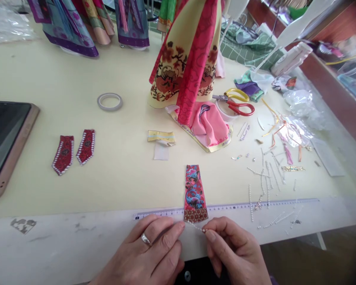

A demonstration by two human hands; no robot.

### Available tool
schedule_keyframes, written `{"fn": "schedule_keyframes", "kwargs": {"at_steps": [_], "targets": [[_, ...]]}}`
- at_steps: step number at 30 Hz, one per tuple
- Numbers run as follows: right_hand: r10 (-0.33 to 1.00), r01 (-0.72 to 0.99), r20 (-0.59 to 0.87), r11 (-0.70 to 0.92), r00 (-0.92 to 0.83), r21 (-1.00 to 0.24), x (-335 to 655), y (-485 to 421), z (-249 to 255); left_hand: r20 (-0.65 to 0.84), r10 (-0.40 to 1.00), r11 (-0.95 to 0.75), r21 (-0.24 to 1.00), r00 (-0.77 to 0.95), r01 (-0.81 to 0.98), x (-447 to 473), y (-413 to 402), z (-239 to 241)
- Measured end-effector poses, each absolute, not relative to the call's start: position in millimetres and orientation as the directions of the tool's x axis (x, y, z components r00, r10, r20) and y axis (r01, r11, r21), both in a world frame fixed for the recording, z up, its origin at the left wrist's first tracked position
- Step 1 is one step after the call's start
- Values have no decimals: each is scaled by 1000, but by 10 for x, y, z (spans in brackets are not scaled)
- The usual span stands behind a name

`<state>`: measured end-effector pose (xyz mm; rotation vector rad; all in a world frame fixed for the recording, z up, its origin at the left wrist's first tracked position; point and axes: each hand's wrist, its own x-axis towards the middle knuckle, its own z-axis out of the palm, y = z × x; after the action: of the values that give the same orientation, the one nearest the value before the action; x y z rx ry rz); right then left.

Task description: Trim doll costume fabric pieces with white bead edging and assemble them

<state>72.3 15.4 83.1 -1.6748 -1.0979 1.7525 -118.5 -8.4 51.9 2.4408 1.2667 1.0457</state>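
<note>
A small flared strip of floral fabric [194,190], red and blue with a patterned brown band at its lower end, lies near the table's front edge. Just below that end runs a short string of white beads [195,226]. My right hand [234,247] pinches the string's right end between thumb and index finger. My left hand [157,247], wearing a ring, rests with its fingers stretched out on the table. Its index fingertip meets the string's left end beside the fabric's lower corner. Partly under the fabric is a clear ruler [225,207].
Loose bead strings [269,178] are scattered at right. Scissors [235,103] lie by pink fabric [209,124] under a standing doll-sized dress [186,59]. Two red bead-edged pieces [63,154], a tape roll [109,101] and a phone [8,138] are at left.
</note>
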Motion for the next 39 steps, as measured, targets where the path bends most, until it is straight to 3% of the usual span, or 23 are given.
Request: {"fn": "schedule_keyframes", "kwargs": {"at_steps": [39], "targets": [[767,151,-618,-600,-170,-786,695,209,840,488,796,-592,509,358,624,-1178,-116,504]]}}
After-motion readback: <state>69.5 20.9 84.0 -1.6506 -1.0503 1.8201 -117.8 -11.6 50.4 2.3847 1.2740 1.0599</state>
